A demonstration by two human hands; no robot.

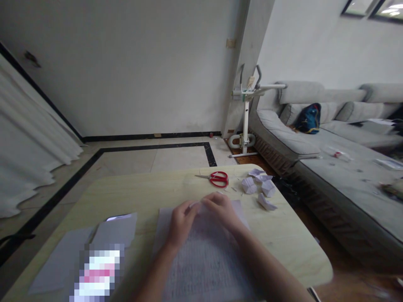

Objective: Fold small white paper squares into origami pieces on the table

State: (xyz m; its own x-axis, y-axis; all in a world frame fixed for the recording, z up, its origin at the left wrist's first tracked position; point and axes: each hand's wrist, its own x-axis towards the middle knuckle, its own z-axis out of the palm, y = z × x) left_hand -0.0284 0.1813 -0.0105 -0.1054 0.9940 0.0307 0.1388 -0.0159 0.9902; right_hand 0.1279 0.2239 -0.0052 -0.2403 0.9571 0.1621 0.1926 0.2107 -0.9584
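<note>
Close together over the middle of the table, my left hand [182,220] and my right hand [222,209] pinch a small piece of paper [194,204] between their fingertips. Most of that piece is hidden by the fingers. Beneath both hands lies a large sheet of paper [201,268] covered in blurred writing or print. Beyond my right hand, red-handled scissors [218,179] rest with their blades pointing left. Several folded paper pieces [249,185] sit to the right of the scissors, near the table's far right corner.
On the left of the light wooden table [145,188] are white sheets [63,260] and a phone-like thing with a blurred-out screen [99,272]. Paper scraps lie by the scissors. A grey sofa [333,167] stands right, white exercise equipment [246,113] behind, a white curtain [28,147] left.
</note>
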